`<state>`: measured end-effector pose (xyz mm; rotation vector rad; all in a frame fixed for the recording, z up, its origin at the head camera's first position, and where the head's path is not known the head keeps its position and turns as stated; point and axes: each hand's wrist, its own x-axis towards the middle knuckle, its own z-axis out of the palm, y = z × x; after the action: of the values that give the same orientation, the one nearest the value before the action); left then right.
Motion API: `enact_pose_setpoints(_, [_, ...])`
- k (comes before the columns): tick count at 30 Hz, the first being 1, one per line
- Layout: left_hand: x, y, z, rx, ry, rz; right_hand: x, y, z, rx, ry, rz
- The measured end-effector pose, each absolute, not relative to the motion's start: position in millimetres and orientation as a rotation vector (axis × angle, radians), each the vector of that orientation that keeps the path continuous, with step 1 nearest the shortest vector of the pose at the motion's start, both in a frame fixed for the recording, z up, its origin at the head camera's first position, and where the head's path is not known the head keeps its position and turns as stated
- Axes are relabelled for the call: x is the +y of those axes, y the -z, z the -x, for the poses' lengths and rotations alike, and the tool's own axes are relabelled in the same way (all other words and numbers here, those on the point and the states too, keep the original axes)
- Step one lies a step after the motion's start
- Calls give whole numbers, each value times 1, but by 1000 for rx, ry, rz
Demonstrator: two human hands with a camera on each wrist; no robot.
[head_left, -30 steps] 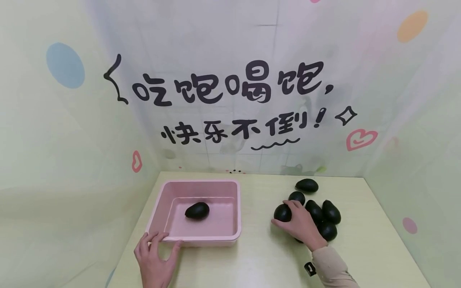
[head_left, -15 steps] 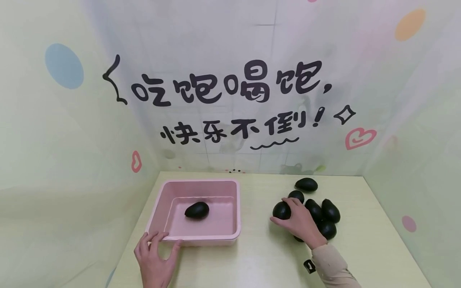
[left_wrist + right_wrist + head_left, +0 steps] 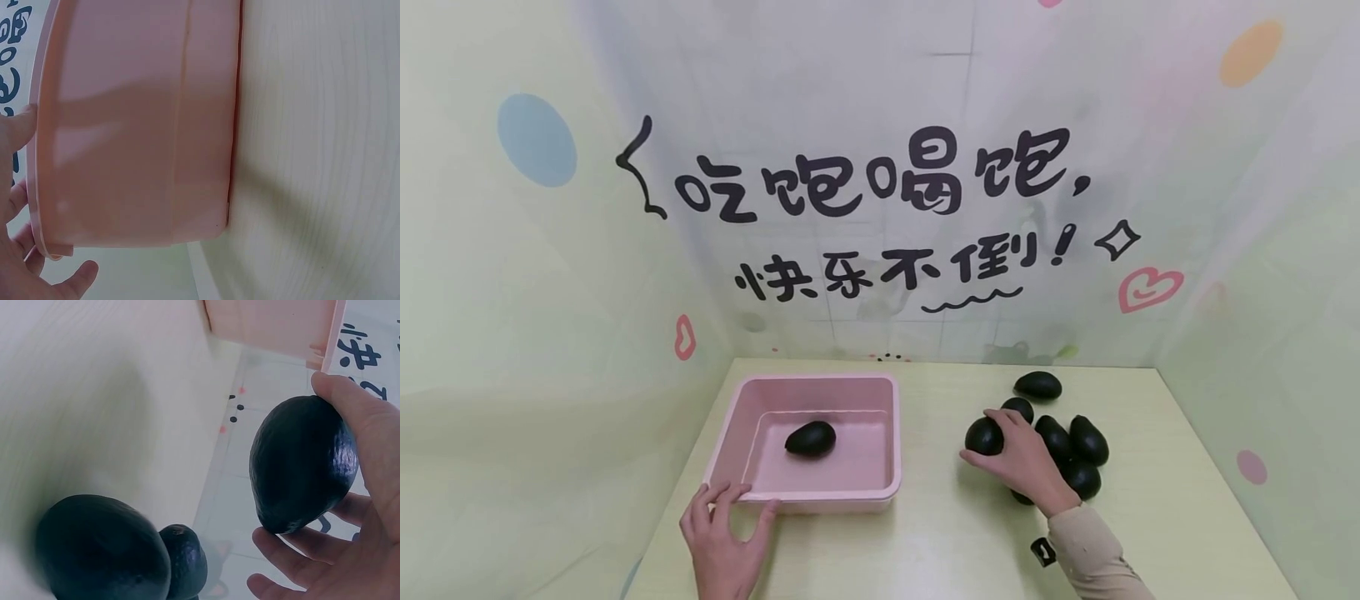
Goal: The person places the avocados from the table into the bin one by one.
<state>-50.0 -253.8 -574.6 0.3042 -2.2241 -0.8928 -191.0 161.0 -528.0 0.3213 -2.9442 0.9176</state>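
Observation:
In the head view my right hand (image 3: 1018, 458) holds a dark avocado (image 3: 984, 437) between thumb and fingers. The right wrist view shows that avocado (image 3: 303, 464) off the tabletop, with two others below it. Several avocados (image 3: 1084, 479) lie around and partly behind this hand. On the left stands a pink plastic tub (image 3: 842, 500) with one avocado (image 3: 811, 439) lying inside. My left hand (image 3: 722, 537) rests at the tub's near left corner, fingers on the rim and spread apart. From the left wrist, the fingertips touch the rim (image 3: 40, 131), one finger standing clear of it.
A pale wooden table (image 3: 917, 542) lies under everything, bounded by printed fabric walls (image 3: 887, 100) at the back and sides. One avocado (image 3: 1038, 385) sits apart near the back edge. A small black object (image 3: 1042, 552) is beside the right sleeve.
My right hand has shifted slightly left and up with the avocado it grips. The left hand and the tub have stayed in place.

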Motion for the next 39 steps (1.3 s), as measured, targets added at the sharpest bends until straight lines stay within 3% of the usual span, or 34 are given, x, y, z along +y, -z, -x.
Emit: enact_pose_setpoints(39, [-254, 575, 50, -2238, 888, -314, 152, 503, 190, -2923, -934, -396])
